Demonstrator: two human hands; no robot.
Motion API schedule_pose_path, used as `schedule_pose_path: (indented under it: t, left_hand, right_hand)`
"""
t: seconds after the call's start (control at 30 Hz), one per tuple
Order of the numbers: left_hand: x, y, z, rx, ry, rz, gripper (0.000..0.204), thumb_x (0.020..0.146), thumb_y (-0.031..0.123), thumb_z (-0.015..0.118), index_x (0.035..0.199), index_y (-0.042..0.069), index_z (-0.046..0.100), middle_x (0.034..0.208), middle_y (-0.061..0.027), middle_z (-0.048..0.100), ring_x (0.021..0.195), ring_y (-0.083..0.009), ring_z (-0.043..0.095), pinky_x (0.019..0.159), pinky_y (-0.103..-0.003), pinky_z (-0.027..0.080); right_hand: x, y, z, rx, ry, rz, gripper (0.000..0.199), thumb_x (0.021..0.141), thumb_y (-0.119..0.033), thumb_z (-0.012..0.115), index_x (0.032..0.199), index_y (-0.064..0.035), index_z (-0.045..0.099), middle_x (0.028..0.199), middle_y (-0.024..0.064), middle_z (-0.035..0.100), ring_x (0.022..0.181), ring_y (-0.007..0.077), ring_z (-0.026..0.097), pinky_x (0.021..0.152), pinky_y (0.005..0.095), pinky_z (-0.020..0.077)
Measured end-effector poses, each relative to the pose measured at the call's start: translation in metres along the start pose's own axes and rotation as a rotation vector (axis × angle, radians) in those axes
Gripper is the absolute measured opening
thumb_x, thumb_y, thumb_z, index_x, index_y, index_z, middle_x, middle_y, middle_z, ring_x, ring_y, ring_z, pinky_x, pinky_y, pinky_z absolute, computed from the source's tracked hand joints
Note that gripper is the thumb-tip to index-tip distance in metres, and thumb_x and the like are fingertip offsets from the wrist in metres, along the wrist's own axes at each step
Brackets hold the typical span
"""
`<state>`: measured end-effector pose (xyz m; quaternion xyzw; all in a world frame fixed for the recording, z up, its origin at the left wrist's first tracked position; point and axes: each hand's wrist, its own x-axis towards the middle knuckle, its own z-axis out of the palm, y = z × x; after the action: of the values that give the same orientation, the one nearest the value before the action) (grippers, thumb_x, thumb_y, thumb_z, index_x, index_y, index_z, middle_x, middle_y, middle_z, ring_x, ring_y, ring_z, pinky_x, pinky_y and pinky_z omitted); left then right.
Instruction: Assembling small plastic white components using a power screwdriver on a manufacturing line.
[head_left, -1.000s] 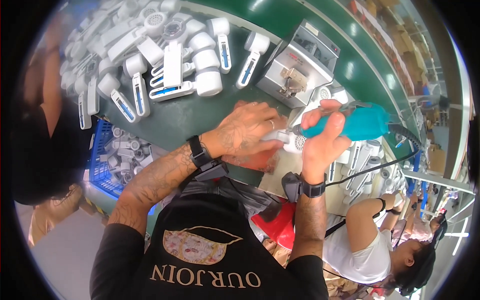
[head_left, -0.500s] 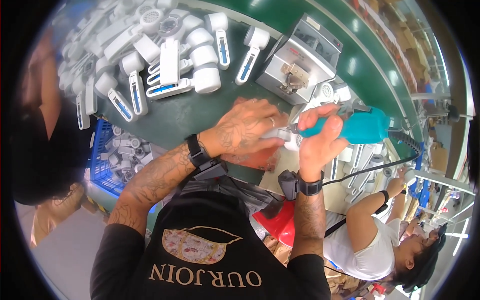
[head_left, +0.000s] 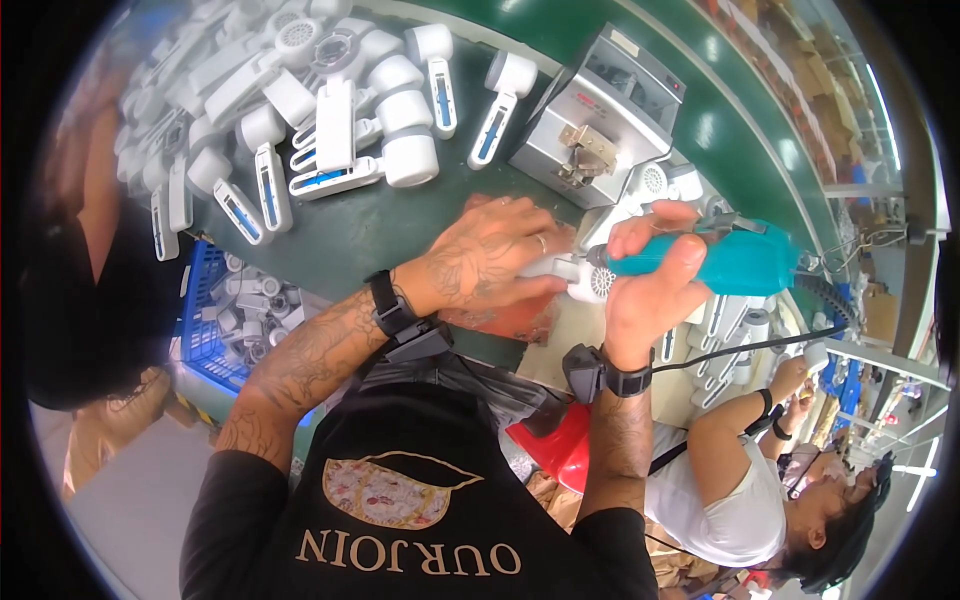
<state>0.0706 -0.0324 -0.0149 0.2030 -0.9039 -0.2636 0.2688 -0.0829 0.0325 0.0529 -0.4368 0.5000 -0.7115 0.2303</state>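
Green bench (head_left: 380, 235): L hand (head_left: 495, 255) grips white part (head_left: 585, 280), R hand (head_left: 650, 290) grips teal driver (head_left: 735, 262).

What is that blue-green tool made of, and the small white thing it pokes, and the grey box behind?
The teal power screwdriver in the right hand looks like matte plastic, evenly coloured. The small white part under the left hand seems smooth moulded plastic with a soft shine. The grey box-shaped machine looks like painted sheet metal with flat panels, though that is uncertain.

The right hand (head_left: 650, 290) grips a teal electric screwdriver (head_left: 715, 262) against a white plastic fan part (head_left: 580, 275); the left hand (head_left: 490, 255) presses this part on the green tabletop (head_left: 360, 225).
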Motion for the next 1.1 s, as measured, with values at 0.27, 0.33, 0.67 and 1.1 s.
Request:
schedule_pose_path:
  t: [0.27, 0.33, 0.67, 1.1]
  left_hand:
    - [-0.003, -0.003, 0.006, -0.027, 0.136, 0.044, 0.026, 0.081, 0.027, 0.074, 0.101, 0.011, 0.068, 0.102, -0.0047, 0.065, 0.092, -0.0258, 0.060, 0.081, -0.040, 0.049]
    - [-0.002, -0.002, 0.002, -0.036, 0.133, 0.063, 0.022, 0.082, 0.023, 0.074, 0.099, 0.011, 0.067, 0.100, -0.0049, 0.066, 0.092, -0.0257, 0.061, 0.080, -0.040, 0.049]
    - [-0.004, -0.003, 0.004, -0.096, 0.125, 0.035, 0.021, 0.081, 0.021, 0.076, 0.097, 0.011, 0.067, 0.095, -0.0048, 0.068, 0.092, -0.0261, 0.062, 0.081, -0.039, 0.050]
    - [-0.003, 0.001, 0.001, -0.108, 0.114, 0.023, 0.028, 0.079, 0.031, 0.078, 0.097, 0.011, 0.068, 0.098, -0.0061, 0.067, 0.094, -0.0280, 0.061, 0.083, -0.040, 0.050]
  right_hand:
    - [-0.005, 0.001, 0.007, 0.096, 0.016, 0.043, 0.061, 0.097, -0.056, 0.053, 0.105, 0.0038, 0.052, 0.066, 0.0083, 0.049, 0.058, 0.0203, 0.049, 0.055, 0.0327, 0.0405]
    - [-0.006, 0.002, 0.007, 0.104, 0.006, 0.032, 0.061, 0.097, -0.057, 0.053, 0.105, 0.0037, 0.052, 0.066, 0.0082, 0.049, 0.057, 0.0202, 0.049, 0.055, 0.0330, 0.0404]
    - [-0.010, 0.002, 0.008, 0.111, -0.004, -0.001, 0.065, 0.094, -0.061, 0.055, 0.105, 0.0036, 0.053, 0.065, 0.0076, 0.048, 0.056, 0.0199, 0.049, 0.053, 0.0334, 0.0401]
    - [-0.009, 0.006, -0.001, -0.001, 0.016, -0.032, 0.061, 0.095, -0.056, 0.056, 0.105, 0.0040, 0.053, 0.065, 0.0075, 0.050, 0.057, 0.0185, 0.051, 0.054, 0.0325, 0.0432]
